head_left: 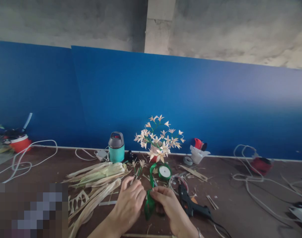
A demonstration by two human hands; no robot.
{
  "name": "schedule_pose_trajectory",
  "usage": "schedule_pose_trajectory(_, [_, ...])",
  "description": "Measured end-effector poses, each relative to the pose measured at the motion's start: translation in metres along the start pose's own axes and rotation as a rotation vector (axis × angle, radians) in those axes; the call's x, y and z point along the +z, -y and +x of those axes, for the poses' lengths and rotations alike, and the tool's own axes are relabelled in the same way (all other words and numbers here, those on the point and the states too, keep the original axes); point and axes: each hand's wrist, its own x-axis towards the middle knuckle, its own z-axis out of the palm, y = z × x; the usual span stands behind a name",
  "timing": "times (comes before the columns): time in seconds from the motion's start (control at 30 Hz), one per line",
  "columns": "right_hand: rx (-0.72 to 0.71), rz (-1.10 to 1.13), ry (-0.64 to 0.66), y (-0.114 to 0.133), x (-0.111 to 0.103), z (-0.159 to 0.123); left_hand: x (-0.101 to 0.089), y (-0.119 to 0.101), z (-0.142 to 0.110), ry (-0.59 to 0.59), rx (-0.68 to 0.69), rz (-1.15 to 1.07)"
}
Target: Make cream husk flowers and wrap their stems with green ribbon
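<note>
My right hand [167,200] pinches a green ribbon [149,206] between thumb and forefinger. One stretch of the ribbon runs up toward its spool [164,172], and a loose loop hangs between my hands. Beside it, my left hand [131,201] is closed with the fingers curled; whatever they hold is hidden. Just beyond those fingertips are small pale flowers [141,163] on green stems; I cannot tell whether the stems reach into my grip. Farther back stands a pot of pale star-shaped flowers [161,152] on green stems.
Dried husks [98,173] lie to the left, near a teal canister with a grey top [116,148]. A black glue gun [193,205] rests right of my right hand. Farther out are a white bag-lined container [198,154], a tape roll [188,161], scraps and white cables. A blue panel [116,92] borders the back.
</note>
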Motion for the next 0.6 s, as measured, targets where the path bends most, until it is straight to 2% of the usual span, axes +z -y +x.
schedule_pose_trajectory(0.3, [-0.010, 0.014, -0.074, -0.0083, -0.0012, 0.0016, -0.0023, -0.0004, -0.0011, -0.044, 0.130, 0.145])
schedule_pose_trajectory(0.6, [-0.030, -0.056, -0.107, -0.0089, 0.0022, 0.0001, -0.0008, -0.0004, -0.0019, -0.042, 0.134, 0.130])
